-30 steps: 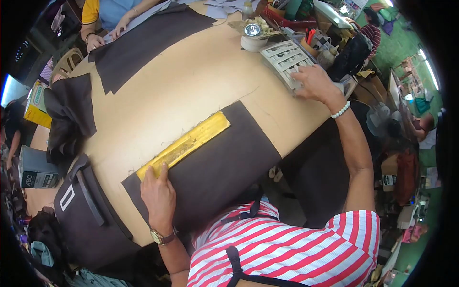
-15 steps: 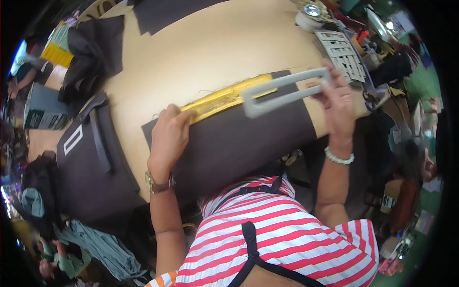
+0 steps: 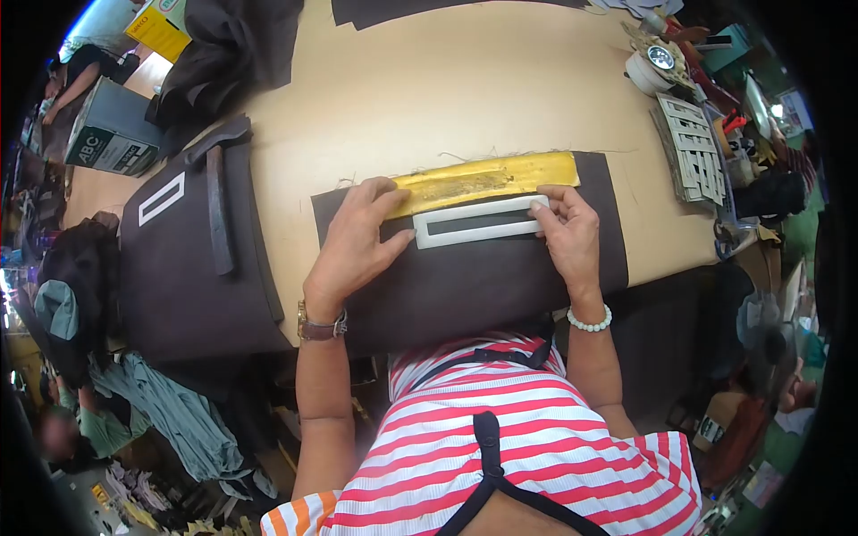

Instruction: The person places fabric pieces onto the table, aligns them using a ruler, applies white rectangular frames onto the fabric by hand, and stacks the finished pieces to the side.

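A dark brown sheet [image 3: 420, 295] lies along the table's near edge. Across its upper part rests a worn yellow strip [image 3: 487, 179] with frayed threads behind it. Just below the strip, a white rectangular frame [image 3: 478, 239] with a long slot lies on the sheet. My right hand [image 3: 572, 237] pinches the frame's right end between thumb and fingers. My left hand [image 3: 357, 237] has its fingertips on the strip's left end, with the thumb spread away from them, at the frame's left end.
A hammer [image 3: 217, 201] lies on a dark stack at left, beside a white rectangular outline [image 3: 162, 198]. An ABC tin [image 3: 112, 129] stands farther left. At right are a slotted pale panel [image 3: 693, 147] and a round dial [image 3: 660, 57]. Another person's arm [image 3: 76, 89] shows far left.
My right hand has brought the white frame down and left, from above the sheet's right end onto the sheet below the yellow strip. My left thumb has spread toward the frame. The view has shifted.
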{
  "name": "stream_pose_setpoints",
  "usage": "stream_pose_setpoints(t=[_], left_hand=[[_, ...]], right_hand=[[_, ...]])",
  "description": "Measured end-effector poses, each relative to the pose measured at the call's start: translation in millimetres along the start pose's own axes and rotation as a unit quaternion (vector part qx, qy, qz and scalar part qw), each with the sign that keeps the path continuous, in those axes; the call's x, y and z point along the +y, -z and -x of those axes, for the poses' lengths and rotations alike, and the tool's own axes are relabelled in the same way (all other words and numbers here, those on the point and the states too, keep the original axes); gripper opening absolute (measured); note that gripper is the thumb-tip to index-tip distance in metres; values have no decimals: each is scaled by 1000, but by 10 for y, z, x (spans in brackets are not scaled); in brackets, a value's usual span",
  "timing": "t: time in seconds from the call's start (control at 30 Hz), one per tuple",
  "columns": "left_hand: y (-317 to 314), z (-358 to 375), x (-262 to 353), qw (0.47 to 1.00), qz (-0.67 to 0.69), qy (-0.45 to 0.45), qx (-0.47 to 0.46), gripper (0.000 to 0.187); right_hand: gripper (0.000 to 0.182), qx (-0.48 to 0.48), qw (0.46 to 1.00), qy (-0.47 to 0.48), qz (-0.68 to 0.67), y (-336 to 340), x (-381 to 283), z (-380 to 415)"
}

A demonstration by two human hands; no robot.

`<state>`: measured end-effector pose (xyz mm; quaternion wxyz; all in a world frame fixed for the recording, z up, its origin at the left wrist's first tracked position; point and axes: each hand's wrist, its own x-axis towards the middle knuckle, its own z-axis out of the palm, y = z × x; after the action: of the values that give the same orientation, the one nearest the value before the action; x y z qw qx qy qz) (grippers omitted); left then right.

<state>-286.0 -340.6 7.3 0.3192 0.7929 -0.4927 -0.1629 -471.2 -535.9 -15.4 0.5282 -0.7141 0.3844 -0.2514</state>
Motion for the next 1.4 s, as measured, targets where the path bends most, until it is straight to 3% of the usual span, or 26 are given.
stream_pose_setpoints(t=[0.23, 0.33, 0.43, 0.73, 1.23, 1.33, 1.4], left_hand=[[-31, -17, 11, 1000, -8, 14, 13, 43], [-60, -7, 20, 999, -22, 10, 27, 42], [-98, 0, 15, 999, -24, 4, 39, 42], [-98, -1, 43, 999, -10, 2, 44, 44], [-136, 19, 35, 999, -14, 20, 38, 44], [-135, 31, 66, 998, -28, 23, 42, 43], [-176, 66, 153, 997, -43, 14, 58, 41]], right_hand=[[23, 2, 1000, -7, -8, -20, 6, -11], [27, 11, 999, 29, 35, -25, 36, -7], [31, 31, 984, 72, 160, 55, -33, 9], [35, 35, 999, 15, 38, 112, 12, 2], [31, 61, 997, 19, 52, 111, 31, -30], [21, 33, 982, 65, 176, 105, 30, 3], [15, 57, 942, 186, 273, 66, 64, 50]])
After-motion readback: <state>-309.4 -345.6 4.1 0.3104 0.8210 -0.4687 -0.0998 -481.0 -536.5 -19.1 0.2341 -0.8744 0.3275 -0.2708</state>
